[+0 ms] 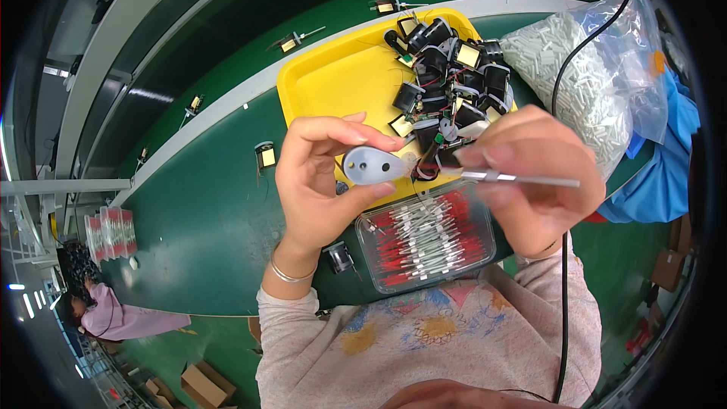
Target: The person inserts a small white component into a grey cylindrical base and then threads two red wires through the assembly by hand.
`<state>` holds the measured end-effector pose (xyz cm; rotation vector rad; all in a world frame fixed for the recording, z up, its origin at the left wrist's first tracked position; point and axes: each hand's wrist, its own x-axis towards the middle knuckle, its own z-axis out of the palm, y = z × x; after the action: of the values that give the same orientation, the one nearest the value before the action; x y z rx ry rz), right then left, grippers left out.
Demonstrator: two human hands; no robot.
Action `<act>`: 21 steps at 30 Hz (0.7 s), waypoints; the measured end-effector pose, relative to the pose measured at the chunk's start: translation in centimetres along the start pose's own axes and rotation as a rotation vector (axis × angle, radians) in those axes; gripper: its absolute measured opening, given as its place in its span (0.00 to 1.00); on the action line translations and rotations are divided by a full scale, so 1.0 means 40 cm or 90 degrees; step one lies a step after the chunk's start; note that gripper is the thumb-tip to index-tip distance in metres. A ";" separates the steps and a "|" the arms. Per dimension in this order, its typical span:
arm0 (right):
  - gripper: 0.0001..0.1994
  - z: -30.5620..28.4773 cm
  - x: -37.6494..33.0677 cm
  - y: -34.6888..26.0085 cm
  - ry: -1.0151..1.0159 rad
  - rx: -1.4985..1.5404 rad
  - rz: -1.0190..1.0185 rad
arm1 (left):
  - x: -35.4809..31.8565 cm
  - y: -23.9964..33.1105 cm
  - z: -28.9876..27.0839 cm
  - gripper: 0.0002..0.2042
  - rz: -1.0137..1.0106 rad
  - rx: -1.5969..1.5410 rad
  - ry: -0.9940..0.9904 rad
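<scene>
At the centre of the frame, a grey teardrop-shaped holder (372,166) is pinched between thumb and fingertips of the left hand (322,182), the fingers curled closed around it. Just to its right, thin metal tweezers (519,178) are gripped by the closed right hand (530,170), their tip set against a small wired component (432,157). Below both hands, a clear box of red-and-white parts (428,236) is seen on the green worktop (197,220); above, a yellow tray (341,76) carries black coil parts (447,68).
</scene>
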<state>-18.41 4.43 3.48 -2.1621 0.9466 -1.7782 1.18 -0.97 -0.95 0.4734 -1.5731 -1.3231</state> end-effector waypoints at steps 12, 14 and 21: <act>0.13 0.016 -0.008 -0.027 -0.005 -0.006 0.037 | -0.001 -0.020 0.008 0.17 0.233 0.190 0.019; 0.13 0.014 -0.010 -0.019 -0.006 -0.002 0.025 | 0.000 -0.026 0.010 0.17 0.242 0.201 0.019; 0.14 0.013 -0.004 -0.006 0.003 0.002 0.002 | -0.001 -0.017 0.013 0.17 0.257 0.256 0.033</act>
<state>-17.84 4.57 3.33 -2.1535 0.9479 -1.7835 0.54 -0.90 -1.53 0.3999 -1.7835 -0.6874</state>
